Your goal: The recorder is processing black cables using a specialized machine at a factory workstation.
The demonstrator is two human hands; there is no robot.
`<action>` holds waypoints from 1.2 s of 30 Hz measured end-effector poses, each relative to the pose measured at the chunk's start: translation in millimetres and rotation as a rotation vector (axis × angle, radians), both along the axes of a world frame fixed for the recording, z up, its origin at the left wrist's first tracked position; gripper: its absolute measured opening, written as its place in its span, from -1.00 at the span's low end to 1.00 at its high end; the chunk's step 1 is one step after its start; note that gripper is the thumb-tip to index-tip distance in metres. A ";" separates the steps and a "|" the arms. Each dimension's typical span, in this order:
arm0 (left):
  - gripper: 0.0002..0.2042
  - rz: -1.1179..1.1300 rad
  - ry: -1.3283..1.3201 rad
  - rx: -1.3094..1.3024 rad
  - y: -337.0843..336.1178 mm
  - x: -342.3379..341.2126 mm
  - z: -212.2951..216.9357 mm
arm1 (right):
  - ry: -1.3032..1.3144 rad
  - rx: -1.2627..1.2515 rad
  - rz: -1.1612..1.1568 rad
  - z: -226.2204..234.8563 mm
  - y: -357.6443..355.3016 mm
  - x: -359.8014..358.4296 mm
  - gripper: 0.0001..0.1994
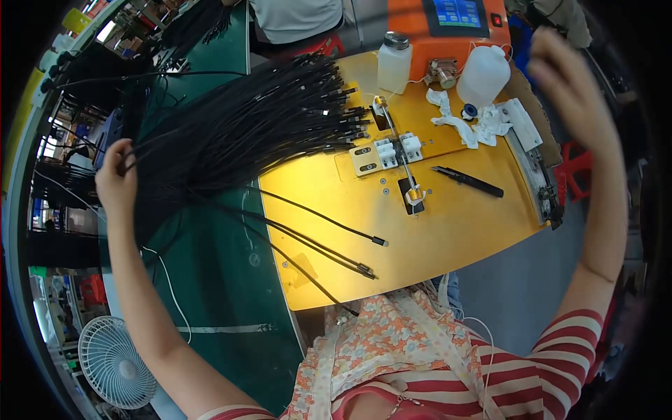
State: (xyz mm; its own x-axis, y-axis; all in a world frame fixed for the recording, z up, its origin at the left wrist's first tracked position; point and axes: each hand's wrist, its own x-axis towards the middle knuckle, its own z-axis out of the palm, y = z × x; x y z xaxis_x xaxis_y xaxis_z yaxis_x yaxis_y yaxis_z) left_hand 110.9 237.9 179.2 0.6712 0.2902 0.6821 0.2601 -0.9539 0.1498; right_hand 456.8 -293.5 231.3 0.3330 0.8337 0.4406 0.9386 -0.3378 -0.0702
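Observation:
My left hand is raised at the left, over the green table, its fingers pinched on what looks like a black cable beside a large bundle of black cables. The bundle's plug ends lie on a yellow metal plate. Several single cables stretch toward me across the plate. My right hand is up at the far right, apart from the plate, smeared by motion. On the plate sits a small white clamp fixture with a metal rod, and a black utility knife lies to its right.
An orange machine with a screen stands at the back. Near it are a white plastic bottle, a lidded jar and crumpled tissue. A metal rail lines the plate's right edge. A white fan stands lower left.

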 end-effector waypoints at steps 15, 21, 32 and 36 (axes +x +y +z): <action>-0.53 -0.725 0.491 -0.915 -239.5 142.1 -87.4 | 1.688 0.125 0.197 -131.7 112.4 -93.3 -0.70; -0.76 -0.689 0.422 -0.540 -236.0 156.0 -116.1 | 1.455 0.240 0.188 -147.6 92.5 -72.1 -0.72; -0.68 -0.817 0.262 -0.358 -230.9 160.0 -140.7 | 0.847 0.162 0.261 -169.9 103.9 -61.4 -0.85; -0.57 -0.729 0.295 -0.313 -228.6 159.8 -151.1 | 0.880 0.206 0.156 -186.0 105.3 -55.0 -0.88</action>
